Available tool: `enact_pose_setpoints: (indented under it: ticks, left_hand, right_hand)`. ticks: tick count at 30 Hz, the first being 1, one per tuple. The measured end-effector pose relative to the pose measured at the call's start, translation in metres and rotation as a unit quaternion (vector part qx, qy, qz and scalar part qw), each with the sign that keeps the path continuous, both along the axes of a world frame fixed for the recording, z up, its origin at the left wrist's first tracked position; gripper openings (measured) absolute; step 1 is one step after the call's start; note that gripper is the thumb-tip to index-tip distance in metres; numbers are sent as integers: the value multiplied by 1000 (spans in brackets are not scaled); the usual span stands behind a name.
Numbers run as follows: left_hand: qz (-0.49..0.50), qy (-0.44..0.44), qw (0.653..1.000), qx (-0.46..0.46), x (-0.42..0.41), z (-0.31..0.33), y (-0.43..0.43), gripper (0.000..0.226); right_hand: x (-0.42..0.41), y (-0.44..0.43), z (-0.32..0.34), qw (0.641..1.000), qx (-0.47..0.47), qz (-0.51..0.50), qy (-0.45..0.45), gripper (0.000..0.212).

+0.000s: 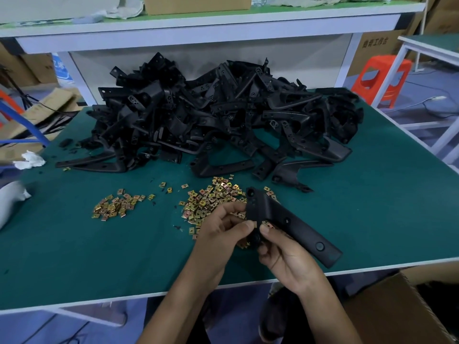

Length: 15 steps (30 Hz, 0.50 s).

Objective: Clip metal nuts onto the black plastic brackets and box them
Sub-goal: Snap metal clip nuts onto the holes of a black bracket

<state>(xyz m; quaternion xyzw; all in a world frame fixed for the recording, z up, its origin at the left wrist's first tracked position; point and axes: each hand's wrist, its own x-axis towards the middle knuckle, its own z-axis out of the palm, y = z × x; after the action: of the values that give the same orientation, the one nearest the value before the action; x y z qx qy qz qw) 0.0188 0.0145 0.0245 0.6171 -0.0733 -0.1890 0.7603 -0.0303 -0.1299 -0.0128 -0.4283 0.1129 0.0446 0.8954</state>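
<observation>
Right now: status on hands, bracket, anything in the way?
Left hand and right hand both grip one bracket over the nuts. Nut clipped on or not: cannot tell. Nothing in the way.

Left hand (221, 230) and right hand (285, 259), fingers (237, 207) curled, apparently pinch one bracket (298, 227).

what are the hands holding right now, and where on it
One black bracket: the left hand and right hand both pinch it at its bend, long arm free.
</observation>
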Motion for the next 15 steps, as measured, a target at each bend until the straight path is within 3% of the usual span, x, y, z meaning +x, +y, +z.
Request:
enact_pose_setpoints:
  ticks: [7,11,13,15]
  left_hand:
    - [-15,-4,999,41,5,-9,6,23]
    - [-31,-69,990,122,14,-11,7,14]
    - [-45,-149,968,196,23,-12,11,8]
    - [-17,-266,906,328,40,-14,18,15]
  right_hand:
    - [3,3,-1,999,-21,-7,-30,23]
    - [8,2,-2,1000,0,-15,-20,33]
    - [10,1,-4,999,32,-38,2,43]
    - [11,-2,-4,994,81,-68,15,40]
